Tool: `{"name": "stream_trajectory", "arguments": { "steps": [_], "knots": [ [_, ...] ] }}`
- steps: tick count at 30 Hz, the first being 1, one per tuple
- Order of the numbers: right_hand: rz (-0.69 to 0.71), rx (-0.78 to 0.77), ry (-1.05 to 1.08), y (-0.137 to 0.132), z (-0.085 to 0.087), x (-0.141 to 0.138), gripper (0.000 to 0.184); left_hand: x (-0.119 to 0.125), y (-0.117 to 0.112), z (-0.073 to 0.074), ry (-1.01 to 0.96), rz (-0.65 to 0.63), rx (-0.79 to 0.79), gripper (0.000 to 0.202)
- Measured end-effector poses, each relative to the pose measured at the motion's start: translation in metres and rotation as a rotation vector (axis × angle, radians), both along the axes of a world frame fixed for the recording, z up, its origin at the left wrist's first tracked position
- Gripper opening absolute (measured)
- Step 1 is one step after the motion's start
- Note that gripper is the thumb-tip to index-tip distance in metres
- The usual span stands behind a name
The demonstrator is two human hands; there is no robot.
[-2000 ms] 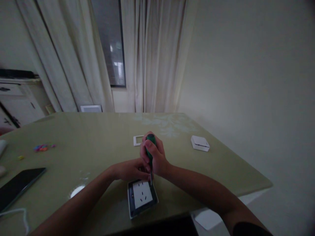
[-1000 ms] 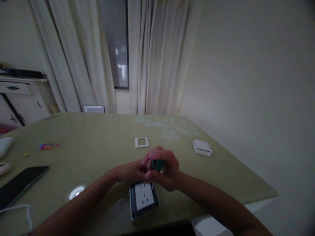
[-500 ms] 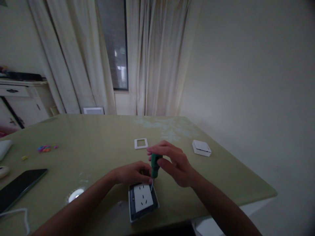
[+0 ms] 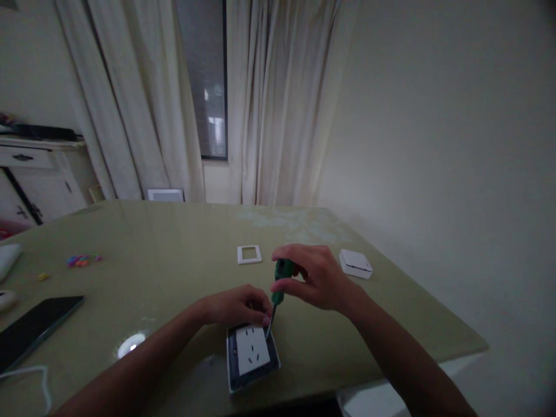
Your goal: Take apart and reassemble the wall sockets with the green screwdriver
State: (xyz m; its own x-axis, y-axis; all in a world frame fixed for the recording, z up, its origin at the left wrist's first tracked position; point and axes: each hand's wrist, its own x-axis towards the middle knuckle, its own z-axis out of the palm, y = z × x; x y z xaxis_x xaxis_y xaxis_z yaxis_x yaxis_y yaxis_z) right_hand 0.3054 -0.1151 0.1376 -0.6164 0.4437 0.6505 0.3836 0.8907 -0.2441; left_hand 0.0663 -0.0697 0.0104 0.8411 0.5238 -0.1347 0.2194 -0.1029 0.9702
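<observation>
A white power socket (image 4: 252, 350) in a dark-backed box lies on the table in front of me, its cover frame off. At its far edge is my left hand (image 4: 241, 306), fingers curled and closed, thumb against the edge beside the screwdriver's shaft. My right hand (image 4: 315, 275) grips a green-handled screwdriver (image 4: 278, 296) between thumb and fingers. The screwdriver leans a little to the right, its tip down at the right side of the socket panel. What lies right under the tip is too small to make out.
A white square frame (image 4: 249, 254) lies beyond my hands. To the right sits a small white box (image 4: 355, 263). A dark phone (image 4: 37, 327), a white cable (image 4: 43, 382), a shiny round object (image 4: 131, 345) and colourful small pieces (image 4: 80, 260) are on the left of the table.
My right hand has shifted slightly right and its fingers have closed further round the handle. The screwdriver now leans more to the right. My left hand and the socket have hardly moved.
</observation>
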Motion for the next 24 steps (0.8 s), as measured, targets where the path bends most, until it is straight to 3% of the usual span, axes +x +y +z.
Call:
{"name": "stream_trajectory", "arguments": {
  "steps": [5, 8, 10, 13, 16, 18, 19, 20, 22, 23, 24],
  "knots": [
    [0.159, -0.175, -0.115, -0.003, 0.018, 0.003, 0.04, 0.0, -0.002, 0.002, 0.022, 0.029, 0.013, 0.025],
    [0.271, -0.181, -0.11, -0.002, 0.019, 0.002, 0.025, 0.0, -0.004, 0.005, 0.019, 0.031, 0.004, 0.028],
    [0.234, -0.053, -0.09, -0.001, 0.016, 0.0, 0.023, 0.001, -0.005, 0.008, 0.005, 0.015, 0.0, 0.031],
    [0.053, 0.154, -0.127, -0.003, 0.014, -0.004, 0.033, 0.001, -0.006, 0.011, -0.023, -0.016, -0.006, 0.033],
    [0.083, 0.041, -0.242, -0.006, 0.024, -0.003, 0.031, 0.001, -0.005, 0.01, -0.007, 0.008, 0.0, 0.031],
    [0.179, -0.108, -0.308, -0.007, 0.034, -0.001, 0.059, 0.0, -0.004, 0.008, 0.011, 0.016, 0.01, 0.03],
    [0.215, -0.165, -0.338, -0.006, 0.038, -0.001, 0.064, 0.0, -0.004, 0.007, 0.016, 0.016, 0.016, 0.03],
    [0.238, -0.198, -0.367, -0.004, 0.041, 0.0, 0.058, 0.0, -0.003, 0.005, 0.015, 0.015, 0.02, 0.03],
    [0.194, -0.189, -0.414, -0.001, 0.044, -0.001, 0.027, 0.0, -0.002, 0.003, 0.006, 0.012, 0.02, 0.029],
    [0.118, -0.153, -0.43, 0.001, 0.044, -0.002, 0.022, 0.0, -0.002, 0.003, 0.002, 0.009, 0.017, 0.028],
    [0.032, -0.108, -0.443, 0.001, 0.044, -0.003, 0.031, 0.0, -0.002, 0.002, -0.001, 0.005, 0.012, 0.028]
  ]
}}
